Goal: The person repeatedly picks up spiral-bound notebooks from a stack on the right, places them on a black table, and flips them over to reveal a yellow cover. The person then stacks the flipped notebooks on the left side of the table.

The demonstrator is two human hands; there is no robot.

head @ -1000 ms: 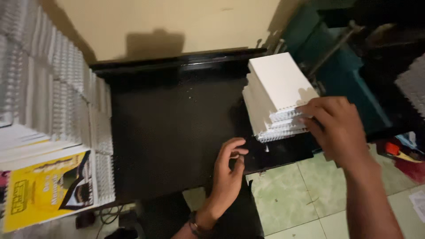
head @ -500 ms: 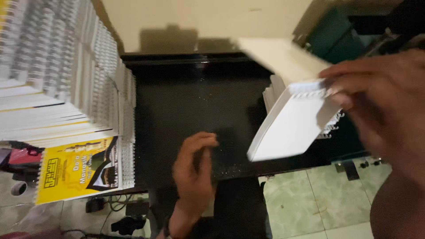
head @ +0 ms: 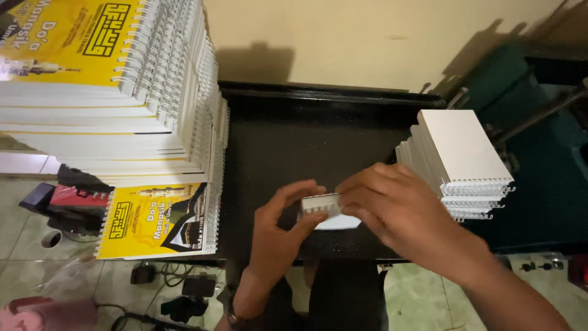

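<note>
Small white wire-bound booklet (head: 323, 208), held low over the front part of a black table (head: 275, 141), pinched between two bare hands. Left hand (head: 283, 236) below and to the left, thumb and fingertips closed in a grip on the booklet's comb edge. Right hand (head: 401, 211) over the booklet's right side, fingers curled down onto it, covering most of the white cover; grip closed on the same booklet. Only a strip of the wire spine and a corner of the cover visible between the fingers.

Just right of the right hand, a short stack of white booklets (head: 459, 156) with wire spines facing the viewer, resting on the table's right end. Beyond that, a dark green machine (head: 539, 122) against the wall, partly in shadow.

On the left, a tall stack of wire-bound books (head: 116, 98), white page edges, yellow cover on top, leaning over the table's left edge. Below it, one yellow-covered book (head: 156, 217) lying lower, near the table's front left corner.

Pale wall (head: 367, 37) behind the table. Greenish tiled floor (head: 422, 294) below, with dark cables and small black devices (head: 184, 288) near the left side.
</note>
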